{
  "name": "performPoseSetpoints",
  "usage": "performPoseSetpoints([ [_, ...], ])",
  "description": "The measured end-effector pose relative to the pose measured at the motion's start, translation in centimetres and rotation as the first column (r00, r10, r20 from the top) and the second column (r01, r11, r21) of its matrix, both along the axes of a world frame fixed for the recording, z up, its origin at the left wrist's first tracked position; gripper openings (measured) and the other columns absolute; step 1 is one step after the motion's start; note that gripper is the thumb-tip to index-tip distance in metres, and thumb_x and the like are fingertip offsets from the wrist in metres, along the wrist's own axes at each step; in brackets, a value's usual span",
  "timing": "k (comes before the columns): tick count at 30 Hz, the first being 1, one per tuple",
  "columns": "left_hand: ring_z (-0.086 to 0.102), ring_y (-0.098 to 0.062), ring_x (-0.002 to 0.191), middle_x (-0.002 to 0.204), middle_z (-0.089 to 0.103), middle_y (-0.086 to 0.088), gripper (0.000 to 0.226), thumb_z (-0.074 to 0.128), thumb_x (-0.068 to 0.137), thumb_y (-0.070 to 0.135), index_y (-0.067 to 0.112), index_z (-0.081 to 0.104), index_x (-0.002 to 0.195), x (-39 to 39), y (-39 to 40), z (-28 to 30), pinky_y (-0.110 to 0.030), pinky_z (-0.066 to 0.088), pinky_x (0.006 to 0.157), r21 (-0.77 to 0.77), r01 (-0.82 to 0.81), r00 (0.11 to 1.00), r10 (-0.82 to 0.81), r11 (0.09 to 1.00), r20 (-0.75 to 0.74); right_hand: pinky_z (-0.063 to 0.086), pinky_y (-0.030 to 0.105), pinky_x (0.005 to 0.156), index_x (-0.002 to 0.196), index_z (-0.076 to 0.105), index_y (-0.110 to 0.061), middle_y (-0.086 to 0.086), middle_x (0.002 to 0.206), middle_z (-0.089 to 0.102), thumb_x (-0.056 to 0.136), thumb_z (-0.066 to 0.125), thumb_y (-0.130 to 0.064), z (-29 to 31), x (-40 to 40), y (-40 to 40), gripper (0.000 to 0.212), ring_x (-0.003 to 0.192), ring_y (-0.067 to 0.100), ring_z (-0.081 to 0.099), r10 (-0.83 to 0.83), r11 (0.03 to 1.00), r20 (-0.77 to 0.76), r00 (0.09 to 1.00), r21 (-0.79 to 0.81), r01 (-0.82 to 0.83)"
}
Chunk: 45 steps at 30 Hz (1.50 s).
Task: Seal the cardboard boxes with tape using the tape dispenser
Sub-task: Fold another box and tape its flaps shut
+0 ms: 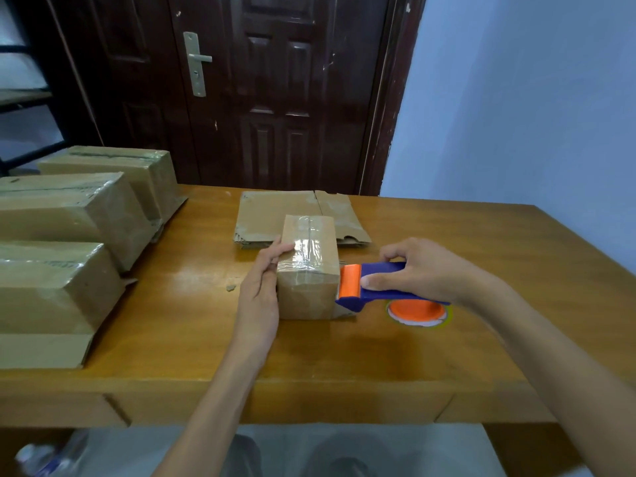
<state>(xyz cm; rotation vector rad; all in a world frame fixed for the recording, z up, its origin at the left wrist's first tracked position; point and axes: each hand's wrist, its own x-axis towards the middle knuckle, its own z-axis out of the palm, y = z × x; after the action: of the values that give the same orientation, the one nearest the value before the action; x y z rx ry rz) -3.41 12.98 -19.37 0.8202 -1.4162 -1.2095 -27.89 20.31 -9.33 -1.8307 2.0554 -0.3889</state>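
Now the small brown cardboard box [307,270] sits mid-table, clear tape already along its top. The left hand [260,290] lies flat against its left side, fingers straight, bracing it. The right hand [416,273] grips the blue-and-orange plastic tape dispenser [371,287], whose orange roller touches the box's right face. To finish cleanly, the person should probably keep bracing, press the roller firmly, then tear the tape.
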Motion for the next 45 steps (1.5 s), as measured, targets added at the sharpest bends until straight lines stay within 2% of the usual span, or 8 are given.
performPoseSetpoints([
  [11, 0.050, -0.012, 0.137, 0.153, 0.049, 0.012, 0.052, 0.029, 0.114, 0.013, 0.049, 0.067, 0.118, -0.7, 0.7, 0.5, -0.052, 0.056, 0.104, 0.032, -0.049, 0.999, 0.050, 0.998, -0.013, 0.049, 0.029, 0.056, 0.083, 0.063, -0.024, -0.006, 0.071, 0.063, 0.078, 0.069, -0.078, 3.1, 5.2, -1.6, 0.054, 0.071, 0.015, 0.062, 0.061, 0.986, -0.697, 0.714, -0.068, -0.151],
  [15, 0.049, -0.017, 0.139, 0.157, 0.045, 0.004, 0.051, 0.028, 0.115, 0.017, 0.052, 0.063, 0.122, -0.7, 0.6, 0.2, -0.051, 0.058, 0.102, -0.003, -0.015, 1.000, 0.015, 1.000, -0.001, 0.045, 0.028, 0.055, 0.086, 0.065, -0.023, -0.005, 0.073, 0.064, 0.080, 0.066, -0.080, 0.2, 5.5, -1.4, 0.057, 0.070, 0.016, 0.061, -0.018, 0.994, -0.696, 0.718, -0.092, -0.063],
  [24, 0.041, -0.011, 0.144, 0.161, 0.037, 0.013, 0.042, 0.030, 0.116, 0.023, 0.049, 0.060, 0.130, -0.7, 0.2, -0.4, -0.042, 0.052, 0.111, -0.050, -0.014, 1.000, 0.015, 0.999, 0.027, 0.056, 0.034, 0.066, 0.120, 0.063, -0.021, 0.003, 0.091, 0.075, 0.090, 0.068, -0.065, -4.5, 3.0, 3.3, 0.054, 0.082, 0.021, 0.067, -0.399, 0.852, -0.665, 0.631, -0.524, -0.013],
  [29, 0.045, -0.017, 0.142, 0.161, 0.041, 0.006, 0.042, 0.029, 0.116, 0.023, 0.046, 0.060, 0.132, -0.4, 0.1, -0.1, -0.031, 0.055, 0.102, -0.044, 0.040, 0.999, -0.038, 0.998, 0.036, 0.053, 0.042, 0.090, 0.143, 0.055, -0.022, 0.004, 0.113, 0.076, 0.098, 0.058, -0.059, -7.3, 0.2, 3.0, 0.058, 0.108, 0.026, 0.065, -0.436, 0.871, -0.685, 0.583, -0.483, 0.083],
  [35, 0.046, -0.014, 0.142, 0.161, 0.039, 0.012, 0.036, 0.030, 0.112, 0.045, 0.054, 0.054, 0.137, 1.1, -0.6, 0.1, -0.047, 0.054, 0.108, -0.039, 0.164, 0.977, -0.157, 0.986, 0.144, 0.050, 0.038, 0.098, 0.154, 0.046, -0.025, 0.005, 0.135, 0.065, 0.104, 0.045, -0.054, -8.6, 0.7, 3.5, 0.058, 0.123, 0.024, 0.060, -0.471, 0.830, -0.512, 0.718, -0.532, 0.165],
  [39, 0.047, -0.010, 0.142, 0.162, 0.039, 0.014, 0.041, 0.027, 0.107, 0.054, 0.057, 0.048, 0.141, 2.2, -1.0, 0.3, -0.029, 0.057, 0.102, -0.077, 0.289, 0.939, -0.267, 0.954, 0.216, 0.035, 0.023, 0.109, 0.157, 0.042, -0.035, -0.014, 0.158, 0.045, 0.110, 0.034, -0.049, -6.1, 3.9, 2.8, 0.050, 0.144, 0.003, 0.040, -0.168, 0.777, 0.025, 0.985, -0.611, 0.148],
  [42, 0.046, -0.002, 0.142, 0.162, 0.036, 0.019, 0.042, 0.029, 0.108, 0.049, 0.054, 0.044, 0.147, 2.2, -1.3, 0.3, -0.022, 0.053, 0.103, -0.104, 0.408, 0.890, -0.369, 0.907, 0.270, 0.025, 0.017, 0.114, 0.158, 0.039, -0.044, -0.037, 0.156, 0.035, 0.111, 0.030, -0.051, -5.5, 6.1, 1.0, 0.048, 0.142, -0.020, 0.027, 0.078, 0.883, 0.425, 0.902, -0.449, 0.136],
  [45, 0.033, -0.002, 0.151, 0.167, 0.020, 0.023, 0.047, 0.037, 0.107, 0.053, 0.056, 0.035, 0.154, 2.5, -2.6, -0.3, -0.037, 0.041, 0.120, -0.161, 0.469, 0.841, -0.384, 0.868, 0.380, 0.024, 0.017, 0.115, 0.149, 0.054, -0.041, -0.041, 0.154, 0.036, 0.112, 0.029, -0.049, -6.6, 6.7, -0.2, 0.045, 0.142, -0.021, 0.027, 0.106, 0.890, 0.506, 0.856, -0.432, 0.145],
])
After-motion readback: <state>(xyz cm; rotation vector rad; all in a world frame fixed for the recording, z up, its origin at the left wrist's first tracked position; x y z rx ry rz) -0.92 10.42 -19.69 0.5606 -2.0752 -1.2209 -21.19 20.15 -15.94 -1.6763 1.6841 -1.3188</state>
